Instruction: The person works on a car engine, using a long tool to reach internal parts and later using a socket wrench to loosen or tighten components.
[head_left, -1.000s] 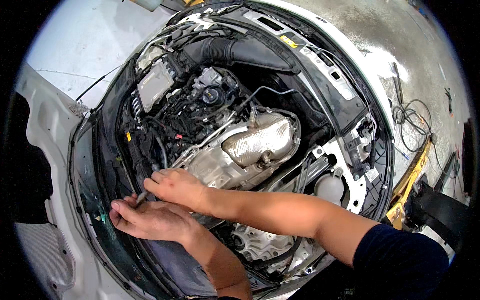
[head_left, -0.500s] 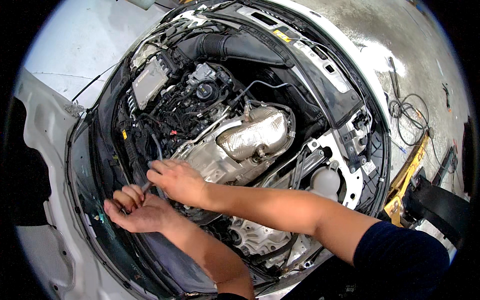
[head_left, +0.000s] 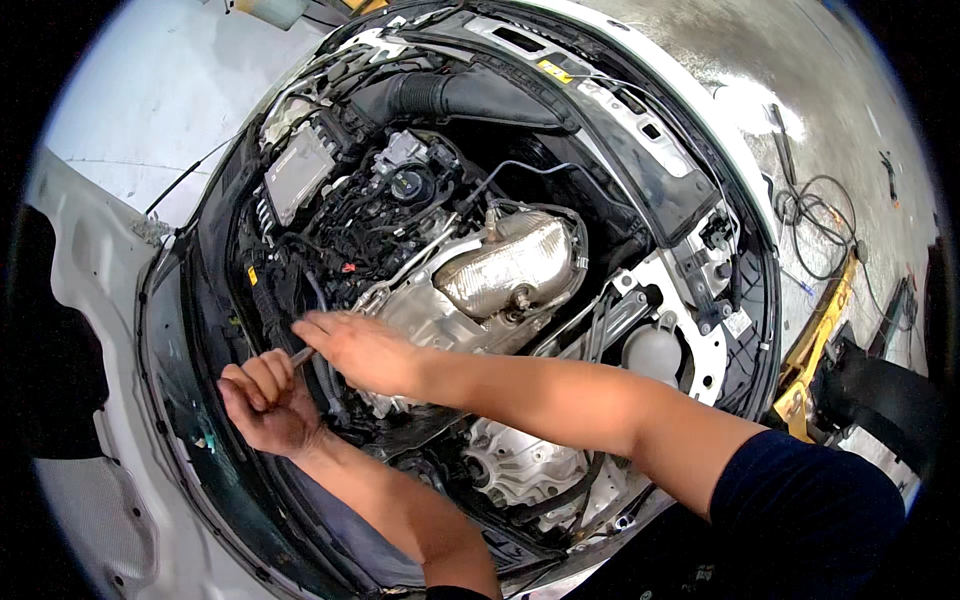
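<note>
At the windscreen side of the engine bay, my left hand is closed, fingers curled round a slim metal tool. Only a short piece of the tool shows, between my two hands; its kind is not clear. My right hand lies palm down just beyond it, fingers stretched out together over the tool's far end. What is under that palm is hidden. Beside my right hand are a dark hose and the engine's metal casing, with a silver heat shield farther right.
The raised white bonnet stands at the left. A black air duct crosses the far side of the bay. A white reservoir sits near my right forearm. On the floor at right lie a coiled cable and a yellow metal arm.
My left hand has moved slightly up and turned, its fingers curling tighter. The fingers of my right hand have straightened and its wrist has risen a little.
</note>
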